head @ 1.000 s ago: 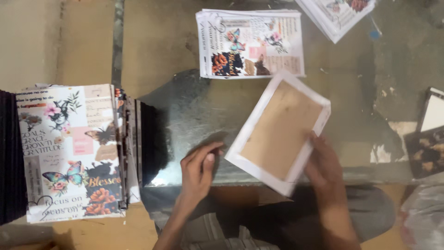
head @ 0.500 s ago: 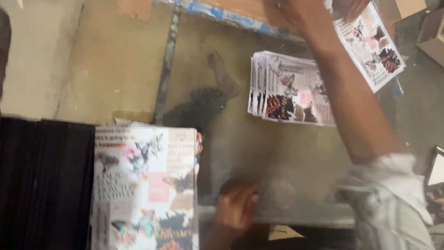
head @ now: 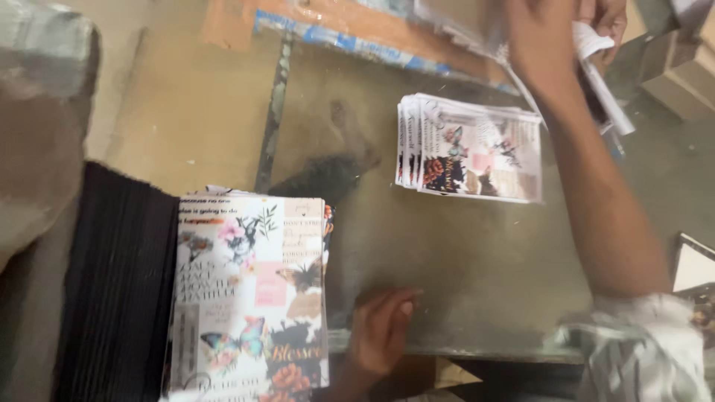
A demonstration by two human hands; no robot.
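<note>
- Since the frames before, the right hand (head: 547,41) has gone from holding a brown-backed card at the near edge to reaching far across the table; the view has tipped with it, so the near pile fills more of the lower left
- The right hand is now at the top edge, arm stretched over the glass table (head: 462,260), fingers closed on some white paper (head: 599,56) at the far side; blur hides how much paper is in the grasp
- The left hand (head: 380,331) lies flat at the near edge of the table, fingers loosely spread on the glass, holding nothing
- Just left of that hand sits a pile of printed cards (head: 249,298), its top sheet a collage of butterflies, flowers and lettering in pink, black and cream
- Touching the left side of that pile is a stack of black covers (head: 119,298) seen edge-on
- A second, smaller pile of the same printed cards (head: 473,149) lies fanned in the middle of the table, under the outstretched forearm and well apart from the near pile
- Along the far edge lies a flat cardboard sheet (head: 313,22) with a blue strip
- A cardboard box (head: 681,74) stands at the top right, near the white paper
- A crumpled white sleeve (head: 640,350) covers the right arm at the lower right
</note>
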